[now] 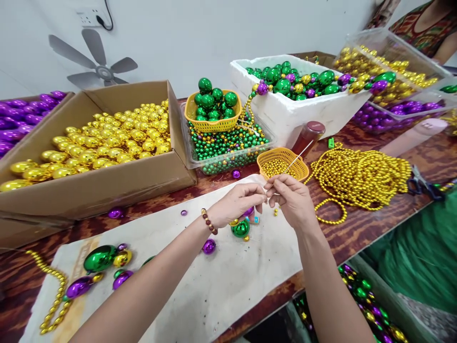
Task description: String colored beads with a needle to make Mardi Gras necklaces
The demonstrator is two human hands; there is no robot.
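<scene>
My left hand (233, 205) and my right hand (291, 197) meet above a white cloth (200, 286). A thin pale stick, perhaps a needle, (299, 156) slants up from the pinched fingertips of my right hand. My left fingers are curled closed against the right fingertips; whatever they grip is too small to make out. Beneath my left hand are a purple bead (249, 212), a green bead (240, 229) and small gold beads (246, 238). A loose purple bead (209, 246) lies nearby. Left along the cloth stretch large strung beads (100, 258) and a gold bead strand (53, 271).
Behind my hands stands a yellow basket of tiny gold beads (262, 159). A cardboard box (143, 181), a clear tray (232, 159) and a foam box (278, 119) hold beads. Right are a gold strand pile (360, 178), scissors (423, 183) and a dark-red bottle (309, 136). Another person (428, 24) sits far right.
</scene>
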